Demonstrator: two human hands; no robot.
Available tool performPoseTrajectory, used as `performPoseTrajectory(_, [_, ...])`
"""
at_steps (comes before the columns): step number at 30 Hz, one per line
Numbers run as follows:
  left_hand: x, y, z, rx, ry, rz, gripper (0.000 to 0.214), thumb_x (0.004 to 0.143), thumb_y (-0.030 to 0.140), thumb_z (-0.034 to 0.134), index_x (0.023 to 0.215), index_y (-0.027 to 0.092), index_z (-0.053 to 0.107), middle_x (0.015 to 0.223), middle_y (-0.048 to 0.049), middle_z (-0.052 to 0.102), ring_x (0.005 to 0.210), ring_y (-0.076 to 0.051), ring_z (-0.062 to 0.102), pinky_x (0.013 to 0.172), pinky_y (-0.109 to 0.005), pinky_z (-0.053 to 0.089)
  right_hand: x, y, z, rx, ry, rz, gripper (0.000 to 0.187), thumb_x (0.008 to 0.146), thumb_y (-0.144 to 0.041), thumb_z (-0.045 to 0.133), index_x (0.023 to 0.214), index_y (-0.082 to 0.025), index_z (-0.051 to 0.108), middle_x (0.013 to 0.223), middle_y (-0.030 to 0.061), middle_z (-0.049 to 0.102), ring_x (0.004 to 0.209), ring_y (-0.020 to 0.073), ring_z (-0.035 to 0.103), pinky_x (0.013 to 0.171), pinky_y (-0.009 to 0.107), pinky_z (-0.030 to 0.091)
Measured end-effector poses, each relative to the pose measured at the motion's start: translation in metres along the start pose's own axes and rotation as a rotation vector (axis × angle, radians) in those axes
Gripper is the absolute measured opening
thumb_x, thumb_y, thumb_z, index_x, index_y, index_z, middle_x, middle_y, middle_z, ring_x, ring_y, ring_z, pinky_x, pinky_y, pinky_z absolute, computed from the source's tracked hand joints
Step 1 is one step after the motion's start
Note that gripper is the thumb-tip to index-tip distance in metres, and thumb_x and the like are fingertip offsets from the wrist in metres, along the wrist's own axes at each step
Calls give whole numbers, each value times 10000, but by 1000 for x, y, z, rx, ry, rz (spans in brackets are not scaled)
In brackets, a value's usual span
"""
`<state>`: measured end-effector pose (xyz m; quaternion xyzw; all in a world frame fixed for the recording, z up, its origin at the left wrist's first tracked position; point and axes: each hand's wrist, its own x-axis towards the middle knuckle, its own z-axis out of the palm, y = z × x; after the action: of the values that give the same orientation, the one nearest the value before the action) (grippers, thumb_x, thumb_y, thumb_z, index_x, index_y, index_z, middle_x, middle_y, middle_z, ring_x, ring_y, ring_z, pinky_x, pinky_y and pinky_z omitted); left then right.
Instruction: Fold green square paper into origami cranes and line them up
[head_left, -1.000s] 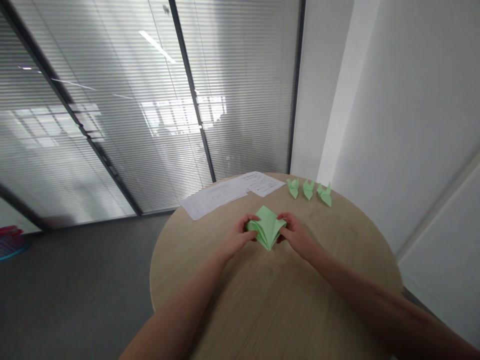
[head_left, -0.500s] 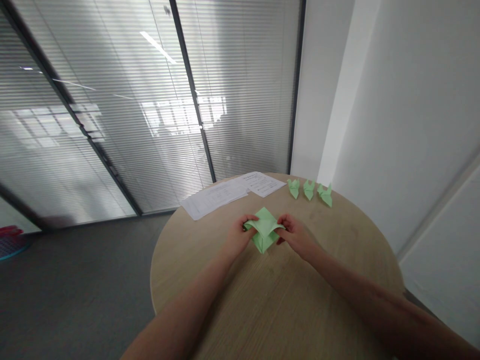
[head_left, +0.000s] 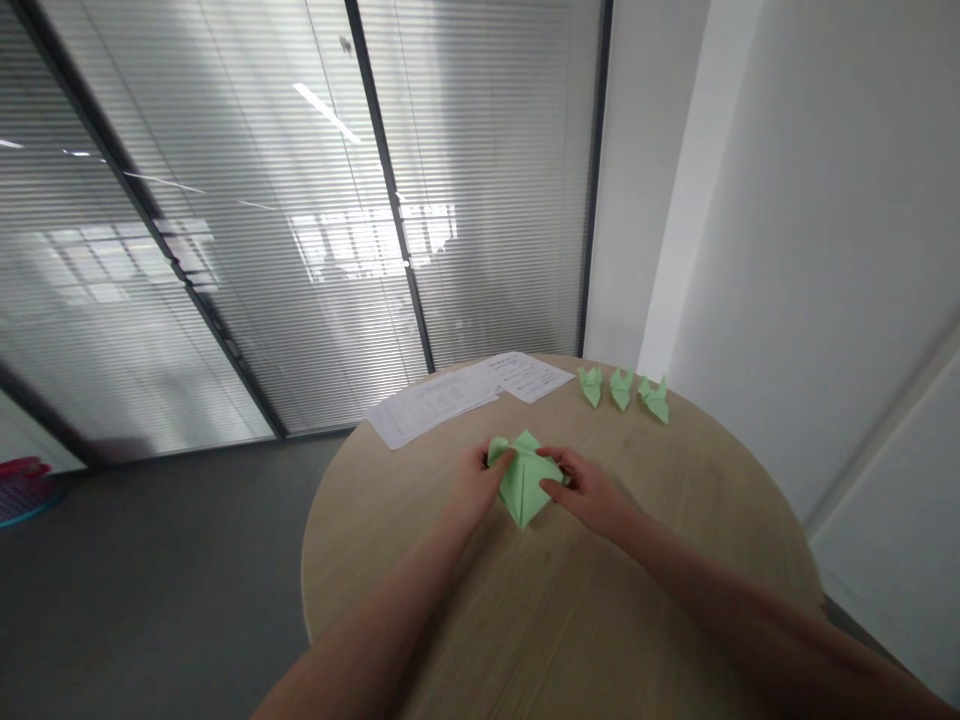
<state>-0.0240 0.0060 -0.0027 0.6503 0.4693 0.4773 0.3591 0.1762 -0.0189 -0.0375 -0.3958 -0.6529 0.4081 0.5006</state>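
A partly folded sheet of light green origami paper (head_left: pixel 523 487) is between my hands over the middle of the round table. Its lower part forms a point toward me, with a crease down the centre. My left hand (head_left: pixel 484 476) pinches its left side, thumb on top. At the right side, my right hand (head_left: pixel 581 482) has its thumb and fingers on the paper, closed around the edge. The fingers beneath the paper are hidden.
Three folded green paper cranes stand in a row at the back right: one left (head_left: pixel 591 386), one middle (head_left: pixel 621 389), one right (head_left: pixel 655 400). Printed sheets (head_left: pixel 435 400) lie along the back edge of the wooden table (head_left: pixel 480 640). A basket (head_left: pixel 26 490) sits on the floor at far left.
The paper's upper layer has been spread and its lower part now shows as a longer point toward me. My right thumb has shifted onto its front face. The view has tilted slightly.
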Motion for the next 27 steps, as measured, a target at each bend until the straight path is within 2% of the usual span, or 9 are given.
performPoseTrajectory(3, [-1, 1, -2, 27, 14, -15, 327, 838, 451, 591, 818, 149, 716, 744, -48, 693, 687, -217, 597, 627, -305, 438, -2, -1, 0, 84, -11, 7, 353, 891, -494, 632, 1149, -259, 681, 930, 43, 700, 721, 186, 642, 660, 329, 555])
performPoseTrajectory(6, [0, 2, -2, 48, 23, -19, 416, 869, 520, 543, 794, 145, 706, 693, -41, 663, 652, -212, 579, 591, -297, 415, -1, 1, 1, 156, -1, 46, 469, 946, -623, 477, 1023, -225, 713, 869, 55, 691, 678, 193, 650, 656, 354, 571])
performPoseTrajectory(9, [0, 3, -2, 71, 40, -7, 416, 873, 525, 535, 765, 154, 688, 675, -34, 639, 642, -205, 561, 586, -295, 399, 1, 2, 3, 253, -31, 85, 580, 955, -672, 392, 1132, -209, 695, 1003, 99, 707, 799, 228, 677, 654, 369, 595])
performPoseTrajectory(14, [-2, 7, -1, 89, 53, 23, 334, 858, 463, 558, 777, 164, 683, 705, -36, 642, 669, -204, 556, 609, -298, 398, 2, 1, 6, 416, -9, 174, 525, 926, -627, 507, 1224, -226, 668, 1030, 98, 699, 842, 226, 659, 630, 344, 599])
performPoseTrajectory(19, [-3, 10, 1, 97, 84, 35, 305, 849, 450, 568, 750, 173, 645, 683, -20, 608, 667, -194, 539, 606, -292, 387, 1, -5, 6, 352, -22, 186, 482, 884, -553, 616, 1281, -282, 639, 1017, 67, 697, 810, 207, 660, 629, 327, 592])
performPoseTrajectory(27, [-7, 10, 10, 151, 113, 52, 293, 894, 463, 542, 778, 205, 618, 716, -23, 617, 682, -215, 554, 615, -313, 389, 3, -3, 13, 303, -12, 109, 504, 886, -485, 625, 1361, -336, 550, 976, 37, 674, 766, 202, 651, 634, 325, 570])
